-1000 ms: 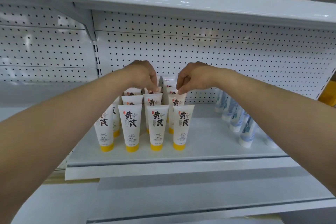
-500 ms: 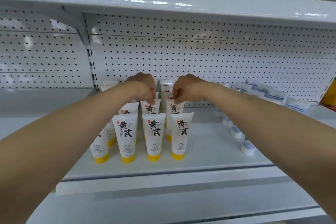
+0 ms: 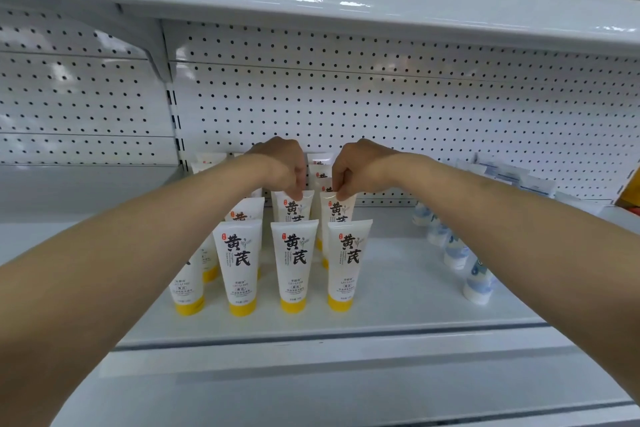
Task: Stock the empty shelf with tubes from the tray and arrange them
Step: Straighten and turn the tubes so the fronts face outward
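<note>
Forward a row since a second ago, our left hand [image 3: 282, 165] pinches the middle second-row tube [image 3: 293, 210] and our right hand [image 3: 358, 166] its right neighbour [image 3: 338, 211], each grip closed on a crimped top. Both tubes stand upright on the shelf [image 3: 398, 291].

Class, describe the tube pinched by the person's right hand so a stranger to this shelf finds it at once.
On the white shelf below the pegboard, find the block of white tubes with yellow caps. Take its rightmost column, second tube from the front. The right hand pinches its top edge, while the left hand pinches the tube beside it.
</note>
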